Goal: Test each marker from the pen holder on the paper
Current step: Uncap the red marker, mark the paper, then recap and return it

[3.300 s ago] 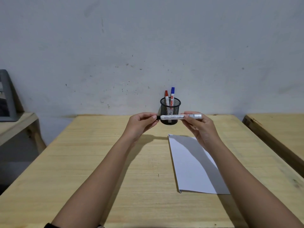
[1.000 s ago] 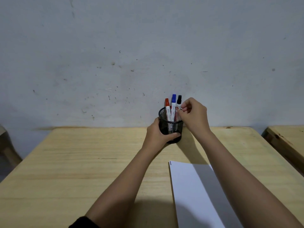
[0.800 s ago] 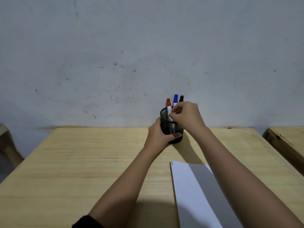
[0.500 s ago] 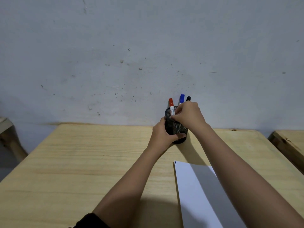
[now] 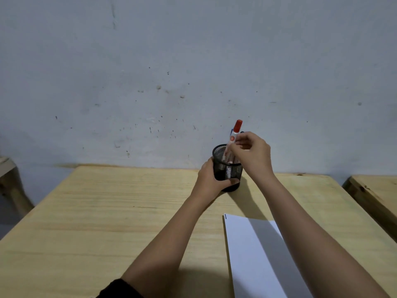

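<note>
A black mesh pen holder (image 5: 226, 168) stands at the far edge of the wooden table (image 5: 107, 211). My left hand (image 5: 211, 179) is wrapped around its left side. My right hand (image 5: 252, 153) pinches the red-capped marker (image 5: 235, 132), which is tilted and raised partly out of the holder. A sliver of the blue marker (image 5: 231, 132) shows behind it; the black marker is mostly hidden by my fingers. A white sheet of paper (image 5: 253, 254) lies on the table near me, with a short dark mark (image 5: 225, 216) at its far left corner.
A grey speckled wall (image 5: 171, 82) rises right behind the holder. Another wooden table (image 5: 373, 190) stands to the right across a gap. Part of a wooden piece of furniture (image 5: 8, 181) shows at the left edge.
The black marker went back into the holder. My left hand took hold of the holder, and my right hand moved to the red marker and lifted it partway up.
</note>
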Motion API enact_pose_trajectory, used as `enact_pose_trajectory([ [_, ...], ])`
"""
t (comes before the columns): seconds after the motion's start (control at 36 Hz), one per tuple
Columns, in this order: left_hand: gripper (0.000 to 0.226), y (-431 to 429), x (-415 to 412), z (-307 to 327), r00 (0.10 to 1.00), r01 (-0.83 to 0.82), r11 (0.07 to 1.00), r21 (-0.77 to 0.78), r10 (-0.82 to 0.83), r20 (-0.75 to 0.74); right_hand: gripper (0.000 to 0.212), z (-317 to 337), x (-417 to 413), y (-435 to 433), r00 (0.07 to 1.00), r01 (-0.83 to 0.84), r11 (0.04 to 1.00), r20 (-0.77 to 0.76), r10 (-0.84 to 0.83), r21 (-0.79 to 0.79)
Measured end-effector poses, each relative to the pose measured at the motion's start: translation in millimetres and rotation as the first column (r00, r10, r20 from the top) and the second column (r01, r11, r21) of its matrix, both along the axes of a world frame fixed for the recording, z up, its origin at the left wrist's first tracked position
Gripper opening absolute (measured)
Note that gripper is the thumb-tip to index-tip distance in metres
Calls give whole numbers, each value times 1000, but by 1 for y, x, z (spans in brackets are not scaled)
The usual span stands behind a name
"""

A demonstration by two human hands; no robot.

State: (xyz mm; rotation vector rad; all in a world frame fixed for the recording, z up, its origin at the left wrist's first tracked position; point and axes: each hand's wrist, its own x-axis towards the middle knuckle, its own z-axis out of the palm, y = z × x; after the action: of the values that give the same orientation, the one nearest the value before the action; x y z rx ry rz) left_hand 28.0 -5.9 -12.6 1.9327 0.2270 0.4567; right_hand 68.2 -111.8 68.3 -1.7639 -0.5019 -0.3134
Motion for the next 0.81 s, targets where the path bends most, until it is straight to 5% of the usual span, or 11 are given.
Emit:
enact_pose_trajectory([
  [0.25,73,-9,-10,9,997,-32,997,64,36,-62,8,24,-36,-28,993,-15,972,120,-14,235],
  [0.36,48,-17,-32,19,996,-80,996,50,83,-42,8,24,-57,-43,989,-46,968,145,10,247],
  [0.5,28,-27,-65,34,997,-48,992,-118,55,52,9,8,-79,-63,983,-59,994,177,41,96],
  [0.58,38,-29,-84,47,994,5,979,-203,18,108,7,-8,-89,-72,980,-73,996,182,82,-56],
  [0.81,11,-31,-119,65,966,197,969,-148,-166,200,17,-31,-107,-89,967,-108,895,165,196,-433],
])
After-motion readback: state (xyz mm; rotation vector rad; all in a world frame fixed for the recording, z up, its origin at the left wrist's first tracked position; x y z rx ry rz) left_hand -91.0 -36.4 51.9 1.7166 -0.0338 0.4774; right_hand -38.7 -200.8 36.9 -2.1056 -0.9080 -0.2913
